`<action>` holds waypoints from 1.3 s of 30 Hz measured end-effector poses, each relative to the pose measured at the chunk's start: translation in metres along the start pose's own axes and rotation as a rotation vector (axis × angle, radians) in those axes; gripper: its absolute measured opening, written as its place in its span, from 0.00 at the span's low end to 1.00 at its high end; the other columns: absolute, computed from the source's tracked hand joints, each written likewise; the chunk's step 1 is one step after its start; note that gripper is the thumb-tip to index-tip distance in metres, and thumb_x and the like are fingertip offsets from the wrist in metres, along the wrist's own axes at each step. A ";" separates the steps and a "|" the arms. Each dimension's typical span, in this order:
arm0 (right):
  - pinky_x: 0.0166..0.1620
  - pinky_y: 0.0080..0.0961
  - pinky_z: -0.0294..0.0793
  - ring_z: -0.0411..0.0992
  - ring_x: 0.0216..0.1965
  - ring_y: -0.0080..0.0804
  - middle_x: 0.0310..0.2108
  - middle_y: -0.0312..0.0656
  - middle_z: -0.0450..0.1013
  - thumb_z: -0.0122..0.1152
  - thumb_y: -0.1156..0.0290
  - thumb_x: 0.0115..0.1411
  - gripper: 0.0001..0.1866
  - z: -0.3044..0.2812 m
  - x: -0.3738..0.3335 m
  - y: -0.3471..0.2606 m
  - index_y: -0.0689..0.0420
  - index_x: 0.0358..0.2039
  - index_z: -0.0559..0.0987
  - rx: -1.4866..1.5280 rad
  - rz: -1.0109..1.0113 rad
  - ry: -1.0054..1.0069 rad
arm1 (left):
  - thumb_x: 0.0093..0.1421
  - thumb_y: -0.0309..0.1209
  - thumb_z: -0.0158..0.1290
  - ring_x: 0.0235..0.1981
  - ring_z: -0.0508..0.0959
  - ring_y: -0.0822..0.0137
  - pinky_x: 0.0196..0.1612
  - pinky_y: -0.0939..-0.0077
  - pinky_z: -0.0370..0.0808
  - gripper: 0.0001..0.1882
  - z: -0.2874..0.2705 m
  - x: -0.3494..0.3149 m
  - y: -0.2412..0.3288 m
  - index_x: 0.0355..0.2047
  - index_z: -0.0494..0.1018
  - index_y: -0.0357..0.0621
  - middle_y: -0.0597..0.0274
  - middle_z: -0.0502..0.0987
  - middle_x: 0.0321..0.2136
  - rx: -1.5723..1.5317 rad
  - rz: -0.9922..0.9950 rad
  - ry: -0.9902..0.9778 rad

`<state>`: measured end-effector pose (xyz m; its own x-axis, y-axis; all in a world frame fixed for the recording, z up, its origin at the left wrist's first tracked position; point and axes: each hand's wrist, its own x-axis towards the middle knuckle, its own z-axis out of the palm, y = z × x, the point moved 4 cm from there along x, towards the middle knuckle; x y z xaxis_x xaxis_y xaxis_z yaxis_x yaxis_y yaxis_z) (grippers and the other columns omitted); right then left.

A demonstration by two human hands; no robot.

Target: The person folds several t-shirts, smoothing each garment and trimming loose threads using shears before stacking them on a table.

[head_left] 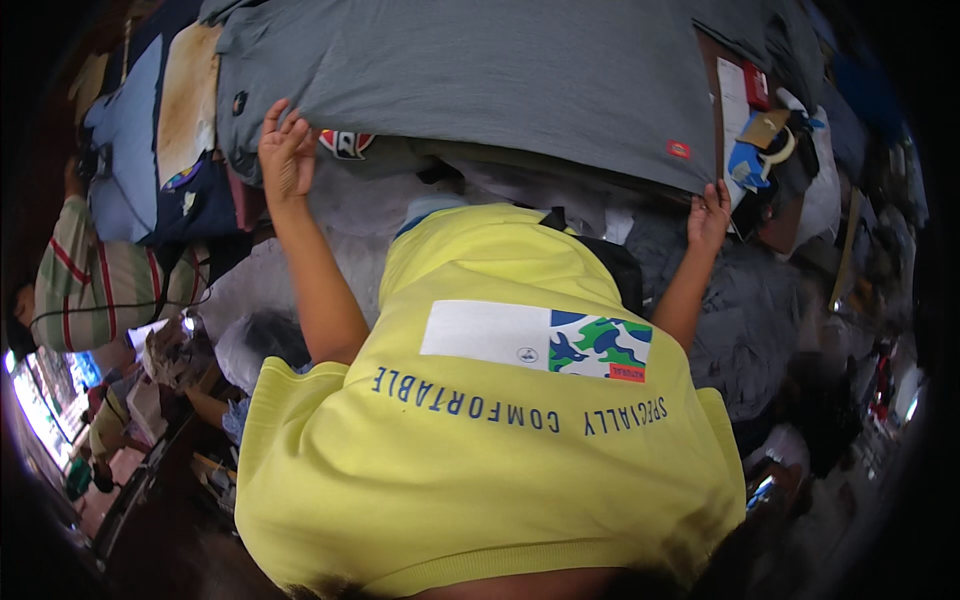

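A wide grey cloth piece, apparently part of a garment, lies spread across the work surface in front of me. My left hand is at its near left edge, fingers raised and somewhat apart against the fabric. At the near right corner, the fingers of my right hand close on the cloth's edge. A small red label sits on the fabric close to that corner. Just right of my left fingers, a red, white and black emblem shows partly from under the edge.
Tape rolls and a red box lie at the right. Blue fabric and a worn tan board are on the left, beside a person in a striped shirt. Grey cloth is heaped below my right hand.
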<state>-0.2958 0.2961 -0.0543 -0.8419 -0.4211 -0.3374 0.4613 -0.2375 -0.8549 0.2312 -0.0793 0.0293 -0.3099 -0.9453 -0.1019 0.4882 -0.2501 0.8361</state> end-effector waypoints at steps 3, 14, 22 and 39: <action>0.36 0.24 0.67 0.68 0.34 0.23 0.32 0.35 0.70 0.59 0.81 0.49 0.20 -0.001 0.001 0.001 0.53 0.43 0.69 -0.006 -0.022 -0.047 | 0.49 0.18 0.55 0.36 0.73 0.72 0.41 0.71 0.74 0.26 -0.012 0.002 -0.005 0.48 0.60 0.42 0.61 0.71 0.36 0.103 -0.031 0.073; 0.37 0.21 0.69 0.66 0.35 0.24 0.40 0.38 0.64 0.54 0.89 0.47 0.25 0.019 -0.015 -0.009 0.55 0.47 0.66 -0.032 -0.010 -0.120 | 0.51 0.21 0.55 0.32 0.74 0.74 0.37 0.80 0.73 0.20 -0.033 0.006 -0.039 0.44 0.65 0.42 0.63 0.74 0.32 0.615 -0.165 0.249; 0.40 0.23 0.68 0.67 0.42 0.30 0.45 0.46 0.65 0.42 0.84 0.52 0.24 0.030 -0.021 -0.031 0.56 0.52 0.61 -0.079 0.146 -0.196 | 0.57 0.37 0.50 0.22 0.69 0.80 0.25 0.87 0.65 0.15 -0.027 0.042 -0.038 0.37 0.72 0.37 0.68 0.73 0.24 0.947 -0.264 0.119; 0.34 0.18 0.68 0.68 0.28 0.24 0.29 0.39 0.71 0.62 0.70 0.48 0.23 0.128 0.069 -0.042 0.58 0.45 0.68 -0.762 -0.073 -0.269 | 0.55 0.48 0.49 0.37 0.72 0.63 0.42 0.75 0.66 0.29 0.049 0.171 -0.073 0.43 0.69 0.31 0.50 0.74 0.34 1.602 0.120 -0.027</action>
<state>-0.3374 0.1647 0.0087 -0.7214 -0.6470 -0.2468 0.0085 0.3481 -0.9374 0.1023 -0.2127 -0.0229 -0.3565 -0.9343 -0.0027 -0.8010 0.3042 0.5156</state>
